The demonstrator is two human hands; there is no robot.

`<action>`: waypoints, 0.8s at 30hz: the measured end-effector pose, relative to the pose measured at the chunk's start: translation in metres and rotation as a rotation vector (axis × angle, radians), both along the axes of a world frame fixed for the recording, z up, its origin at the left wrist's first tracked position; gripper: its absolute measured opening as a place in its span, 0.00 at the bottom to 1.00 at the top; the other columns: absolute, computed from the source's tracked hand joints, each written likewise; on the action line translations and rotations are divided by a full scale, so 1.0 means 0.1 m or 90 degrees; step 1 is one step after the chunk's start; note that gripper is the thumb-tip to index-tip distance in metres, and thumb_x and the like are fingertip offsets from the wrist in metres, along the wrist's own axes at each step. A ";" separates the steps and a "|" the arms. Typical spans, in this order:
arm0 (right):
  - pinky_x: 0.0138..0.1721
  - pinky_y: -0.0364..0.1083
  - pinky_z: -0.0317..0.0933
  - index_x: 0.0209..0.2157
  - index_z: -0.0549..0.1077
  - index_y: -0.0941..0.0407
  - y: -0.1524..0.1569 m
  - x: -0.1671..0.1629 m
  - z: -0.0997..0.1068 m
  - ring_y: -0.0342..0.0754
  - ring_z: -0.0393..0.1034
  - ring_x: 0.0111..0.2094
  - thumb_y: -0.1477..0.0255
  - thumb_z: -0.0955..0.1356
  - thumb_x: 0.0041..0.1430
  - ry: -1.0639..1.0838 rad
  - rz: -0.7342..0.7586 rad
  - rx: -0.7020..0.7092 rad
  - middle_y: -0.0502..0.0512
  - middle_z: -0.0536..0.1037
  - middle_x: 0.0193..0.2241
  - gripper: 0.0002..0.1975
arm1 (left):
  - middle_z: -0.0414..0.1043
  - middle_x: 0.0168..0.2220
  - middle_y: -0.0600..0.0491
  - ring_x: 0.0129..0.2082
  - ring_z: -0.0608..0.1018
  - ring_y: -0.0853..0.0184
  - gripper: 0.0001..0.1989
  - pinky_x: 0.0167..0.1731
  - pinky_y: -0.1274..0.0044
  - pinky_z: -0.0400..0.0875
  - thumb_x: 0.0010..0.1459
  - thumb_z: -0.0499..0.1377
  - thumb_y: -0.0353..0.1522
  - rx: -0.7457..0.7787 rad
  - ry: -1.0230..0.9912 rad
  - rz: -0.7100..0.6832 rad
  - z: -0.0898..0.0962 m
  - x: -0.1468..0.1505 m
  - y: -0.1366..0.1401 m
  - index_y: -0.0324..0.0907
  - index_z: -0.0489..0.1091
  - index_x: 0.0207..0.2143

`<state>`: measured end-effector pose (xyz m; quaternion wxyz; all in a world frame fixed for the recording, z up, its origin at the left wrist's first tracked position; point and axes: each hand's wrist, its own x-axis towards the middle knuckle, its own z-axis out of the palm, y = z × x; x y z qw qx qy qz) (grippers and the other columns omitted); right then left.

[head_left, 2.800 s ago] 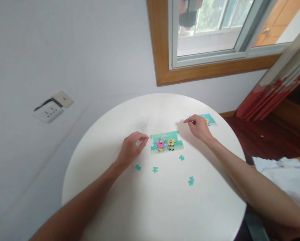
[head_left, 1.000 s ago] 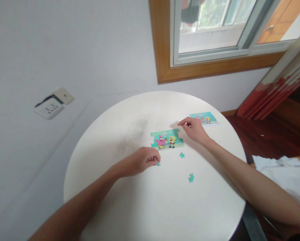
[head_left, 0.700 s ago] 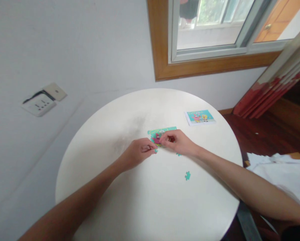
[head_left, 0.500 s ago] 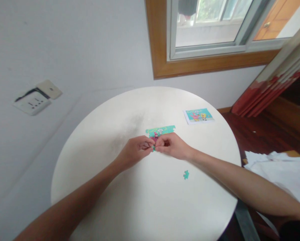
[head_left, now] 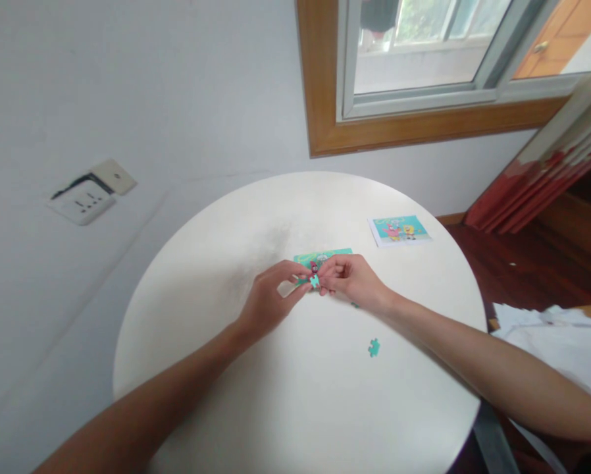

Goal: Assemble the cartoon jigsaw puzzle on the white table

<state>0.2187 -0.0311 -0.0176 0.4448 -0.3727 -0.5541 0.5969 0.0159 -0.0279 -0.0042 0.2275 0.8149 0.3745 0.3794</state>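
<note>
Between the fingertips of both hands is a small teal jigsaw puzzle piece (head_left: 314,282). My left hand (head_left: 273,289) pinches it from the left, and my right hand (head_left: 352,280) grips it from the right. Just behind the fingers lies a partly assembled jigsaw puzzle (head_left: 325,254), teal with a pink cartoon figure; the hands cover much of its lower part. A loose teal puzzle piece (head_left: 374,347) rests on the table nearer to me, right of centre. Part of another piece (head_left: 355,305) peeks out under my right wrist.
The round white table (head_left: 236,408) stands against the wall. A picture card (head_left: 401,230) with cartoon figures lies at its back right. A wall socket (head_left: 84,201) is at the left, a window above, and a red curtain (head_left: 513,191) and white papers (head_left: 552,342) are at the right.
The hands have lifted slightly and the held piece now shows more plainly between the fingertips. A bit of another piece has come into sight beneath my right wrist. The view has shifted a little.
</note>
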 end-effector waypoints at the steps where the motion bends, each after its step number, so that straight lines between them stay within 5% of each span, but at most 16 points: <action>1: 0.26 0.42 0.64 0.30 0.75 0.58 0.00 0.00 0.02 0.42 0.71 0.22 0.70 0.75 0.46 0.012 -0.010 -0.006 0.50 0.78 0.20 0.09 | 0.78 0.39 0.51 0.36 0.78 0.68 0.07 0.39 0.76 0.74 0.57 0.63 0.30 0.034 0.010 0.002 0.01 0.00 0.00 0.42 0.74 0.40; 9: 0.24 0.40 0.62 0.29 0.74 0.59 -0.05 -0.02 0.08 0.42 0.71 0.21 0.69 0.77 0.44 0.053 -0.009 -0.017 0.49 0.78 0.19 0.12 | 0.77 0.38 0.51 0.40 0.78 0.66 0.08 0.44 0.73 0.73 0.56 0.64 0.26 0.148 0.005 -0.027 0.02 -0.01 -0.02 0.43 0.73 0.39; 24: 0.24 0.42 0.64 0.30 0.75 0.57 -0.10 -0.03 0.10 0.43 0.72 0.23 0.67 0.77 0.45 0.041 -0.021 0.029 0.49 0.77 0.22 0.12 | 0.77 0.37 0.51 0.40 0.77 0.64 0.07 0.43 0.70 0.73 0.56 0.62 0.28 0.145 0.035 -0.003 0.04 0.00 -0.03 0.44 0.73 0.38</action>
